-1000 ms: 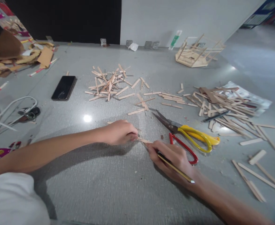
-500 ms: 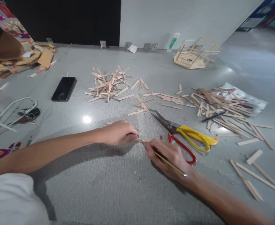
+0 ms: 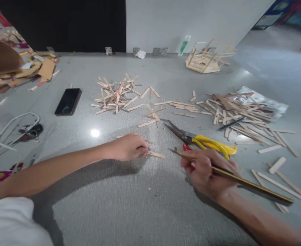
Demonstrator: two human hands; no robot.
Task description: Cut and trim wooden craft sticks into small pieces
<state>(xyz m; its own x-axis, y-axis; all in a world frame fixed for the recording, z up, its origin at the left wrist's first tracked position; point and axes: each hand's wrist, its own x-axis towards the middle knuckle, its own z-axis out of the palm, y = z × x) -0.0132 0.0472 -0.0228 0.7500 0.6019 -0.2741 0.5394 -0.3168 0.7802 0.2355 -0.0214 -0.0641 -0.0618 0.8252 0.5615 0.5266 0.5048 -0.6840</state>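
Observation:
My left hand (image 3: pixel 131 147) is closed, its thumb and fingertips pinching a short wooden craft stick (image 3: pixel 157 155) that points to the right just over the grey table. My right hand (image 3: pixel 207 169) grips a long gold and dark pencil (image 3: pixel 253 181), its dark tip turned left toward the craft stick and apart from it. Behind my right hand lie scissors (image 3: pixel 185 136) with dark blades and yellow and red handles; the hand covers most of the red part. Another craft stick (image 3: pixel 119 137) lies partly hidden behind my left hand.
Loose craft sticks (image 3: pixel 118 94) form a heap at the middle back; a bigger pile (image 3: pixel 245 116) with a dark pen lies right. A stick-built frame (image 3: pixel 204 63) stands at the back right. A phone (image 3: pixel 68 101), cables (image 3: pixel 24 118) and cardboard scraps (image 3: pixel 47 69) are on the left.
My right hand has moved right, away from the craft stick, and the pencil now points toward it. More of the stick shows beyond my left fingers, which stay in about the same place.

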